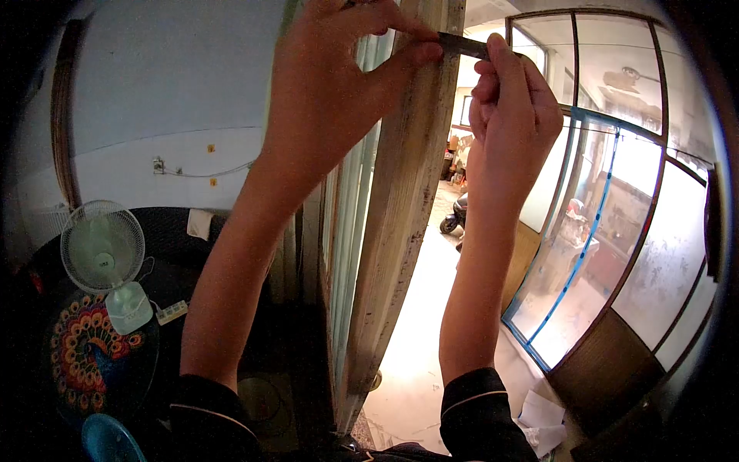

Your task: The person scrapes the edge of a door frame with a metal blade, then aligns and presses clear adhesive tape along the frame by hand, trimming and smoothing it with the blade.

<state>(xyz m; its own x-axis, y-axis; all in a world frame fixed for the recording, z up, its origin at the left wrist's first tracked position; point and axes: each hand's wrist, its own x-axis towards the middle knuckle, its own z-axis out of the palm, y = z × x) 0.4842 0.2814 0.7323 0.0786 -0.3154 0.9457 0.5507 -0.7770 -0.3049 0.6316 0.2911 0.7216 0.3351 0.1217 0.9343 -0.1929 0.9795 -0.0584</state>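
Remotely, I pinch one end of a dark strip with my left hand, the other with my right hand. It crosses the wooden post's right edge, high up

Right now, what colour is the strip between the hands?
The strip looks dark, nearly black; head view.

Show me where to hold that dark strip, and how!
Probably pinch both ends between thumb and finger, coming from either side, as the left hand and right hand do. The dark strip is narrow and runs crosswise, sloping slightly down to the right.
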